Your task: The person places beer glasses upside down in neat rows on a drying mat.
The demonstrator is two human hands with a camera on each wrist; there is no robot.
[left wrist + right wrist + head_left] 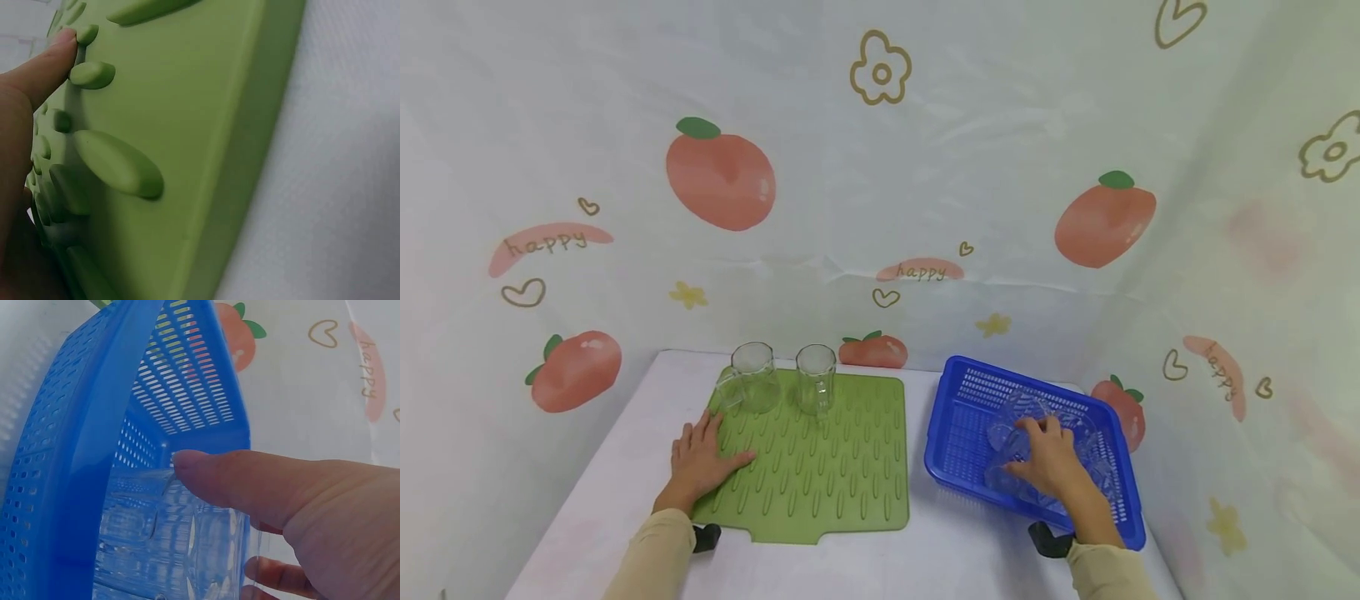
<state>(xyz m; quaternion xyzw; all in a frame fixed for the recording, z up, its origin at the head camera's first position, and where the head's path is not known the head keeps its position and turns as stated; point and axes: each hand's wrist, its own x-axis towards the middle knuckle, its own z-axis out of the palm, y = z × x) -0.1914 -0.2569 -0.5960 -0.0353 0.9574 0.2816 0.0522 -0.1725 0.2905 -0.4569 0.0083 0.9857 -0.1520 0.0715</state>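
Observation:
My left hand lies with fingers spread on the left edge of a green draining mat with raised ridges. Two clear glass mugs with handles stand upright at the mat's back: a wider mug at the left and a narrower mug beside it. Over on the right, my right hand reaches into a blue plastic basket. Its thumb and fingers grip a clear glass mug, thumb on one side and fingers on the other. Several clear glass pieces overlap in the basket, their outlines hard to separate.
The mat and basket sit apart on a white-covered table. A patterned white cloth hangs behind and along both sides. The basket's perforated walls rise around the glassware, and its right end is close to the side cloth.

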